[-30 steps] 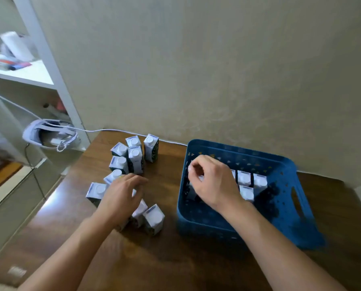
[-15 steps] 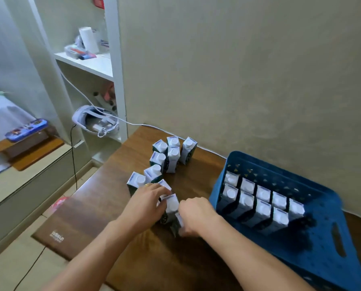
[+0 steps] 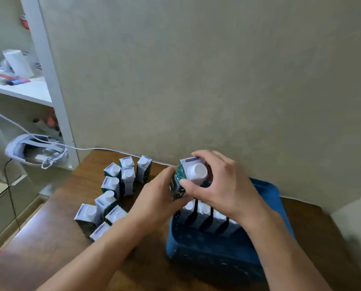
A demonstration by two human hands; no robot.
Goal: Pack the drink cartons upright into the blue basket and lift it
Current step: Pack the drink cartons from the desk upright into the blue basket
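Both hands share the grip on one drink carton (image 3: pixel 189 177): my right hand (image 3: pixel 221 185) wraps over its far side and top with the thumb pressed on the near edge by the white cap, and my left hand (image 3: pixel 160 198) closes on its lower left side. I hold the carton roughly upright, cap toward me, in the air above the near left part of the blue basket (image 3: pixel 267 194), not yet set down.

Judging by what shows under my hands, the packing is well begun but far from finished. A row of cartons in the basket (image 3: pixel 203 208) stands upright, white caps up, with dark gaps between them; my wrists hide how many there are and whether a second row stands behind. The near part of the basket looks unfilled, though it is dark and blurred there.

On the table (image 3: pixel 56 244) to the left, a loose cluster of cartons (image 3: pixel 112 198) waits, about ten as far as I can count. Those at the back near the wall stand upright, close together. Those nearer to me lean or lie tilted, touching one another.

So what remains, as I judge it: lower this carton beside the row, bring over each one from the cluster, straighten the tilted ones as I go, then take the basket by its sides and lift it.
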